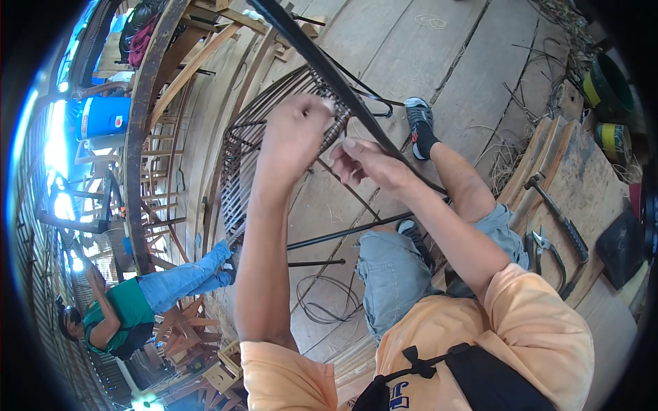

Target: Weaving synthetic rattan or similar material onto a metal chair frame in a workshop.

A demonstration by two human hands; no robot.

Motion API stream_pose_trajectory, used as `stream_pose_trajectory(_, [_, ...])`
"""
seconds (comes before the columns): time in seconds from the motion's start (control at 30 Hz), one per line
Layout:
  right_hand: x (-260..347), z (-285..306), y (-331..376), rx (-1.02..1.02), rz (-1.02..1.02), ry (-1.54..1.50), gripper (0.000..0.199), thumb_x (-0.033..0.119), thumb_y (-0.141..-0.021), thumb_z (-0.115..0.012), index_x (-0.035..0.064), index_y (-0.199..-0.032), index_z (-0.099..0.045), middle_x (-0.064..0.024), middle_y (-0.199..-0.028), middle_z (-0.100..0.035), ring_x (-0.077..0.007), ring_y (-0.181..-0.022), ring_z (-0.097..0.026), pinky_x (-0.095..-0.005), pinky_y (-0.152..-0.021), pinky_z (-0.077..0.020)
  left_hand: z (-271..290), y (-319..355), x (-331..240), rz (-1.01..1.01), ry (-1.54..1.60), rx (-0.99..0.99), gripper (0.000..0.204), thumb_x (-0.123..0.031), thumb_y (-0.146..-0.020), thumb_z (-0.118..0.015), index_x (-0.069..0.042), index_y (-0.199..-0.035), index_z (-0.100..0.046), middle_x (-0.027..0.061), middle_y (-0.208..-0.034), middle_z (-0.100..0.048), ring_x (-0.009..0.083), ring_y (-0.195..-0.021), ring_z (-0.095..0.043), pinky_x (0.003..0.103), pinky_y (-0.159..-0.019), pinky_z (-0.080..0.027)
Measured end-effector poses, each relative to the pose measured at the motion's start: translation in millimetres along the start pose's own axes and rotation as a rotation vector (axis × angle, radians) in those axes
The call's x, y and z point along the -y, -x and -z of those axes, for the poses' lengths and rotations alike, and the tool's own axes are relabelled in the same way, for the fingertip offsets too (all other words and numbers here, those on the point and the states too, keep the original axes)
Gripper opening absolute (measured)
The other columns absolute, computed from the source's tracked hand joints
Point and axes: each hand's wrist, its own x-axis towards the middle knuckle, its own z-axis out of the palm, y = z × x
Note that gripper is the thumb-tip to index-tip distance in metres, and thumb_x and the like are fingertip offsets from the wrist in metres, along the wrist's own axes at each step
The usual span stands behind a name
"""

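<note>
In front of me stands a black metal furniture frame point(358, 113), tilted, with dark brown strands point(250, 154) strung in rows across it. Wrapped strand point(334, 133) covers part of its rim. My left hand point(296, 130) is closed at that rim, slightly blurred, its fingertips mostly hidden behind the hand. Just to the right, my right hand point(369, 164) has its fingers curled and thumb bent inward, close to the black bar. Whatever either hand pinches is too small or hidden to make out.
At right, a hammer point(558, 216) and pliers point(548, 250) lie on wooden boards point(582, 164). Coiled strand point(329, 299) rests on the plank floor point(411, 48). Green buckets point(606, 82) stand far right. Another person point(123, 312) and a blue cooler point(104, 118) are at left.
</note>
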Motion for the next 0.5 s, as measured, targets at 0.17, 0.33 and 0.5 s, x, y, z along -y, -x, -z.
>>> stream_pose_trajectory(0.17, [-2,-6,3,-0.006,0.077,-0.288,0.041,0.045,-0.092,-0.042,0.0067,-0.092,-0.057,-0.0002,-0.078,-0.058,-0.0070,-0.067,-0.054,-0.0226,-0.054,-0.0430,-23,84,-11,-0.435,-0.498,0.085,0.013,-0.014,-0.077,-0.057,-0.001,-0.081,-0.056,0.0131,-0.080,-0.055,0.0288,-0.066,-0.060,0.038,-0.059,-0.047])
stream_pose_trajectory(0.33, [2,-12,6,0.064,0.048,-0.417,0.020,0.023,-0.093,-0.047,0.0050,-0.102,-0.047,-0.0009,-0.069,-0.048,-0.0138,-0.063,-0.051,-0.0273,-0.058,-0.0471,-4,135,-12,-0.049,-0.884,0.443,0.017,-0.023,-0.078,-0.057,-0.008,-0.086,-0.060,0.0127,-0.081,-0.061,0.0313,-0.072,-0.060,0.041,-0.061,-0.046])
stream_pose_trajectory(0.5, [13,-15,15,0.023,0.006,-0.442,0.025,0.029,-0.093,-0.047,0.0046,-0.101,-0.046,0.0055,-0.056,-0.030,-0.0076,-0.046,-0.038,-0.0280,-0.046,-0.0468,138,177,59,0.334,-1.315,0.249,0.035,-0.038,-0.078,-0.061,-0.005,-0.068,-0.060,0.0158,-0.068,-0.061,0.0357,-0.068,-0.060,0.045,-0.057,-0.046])
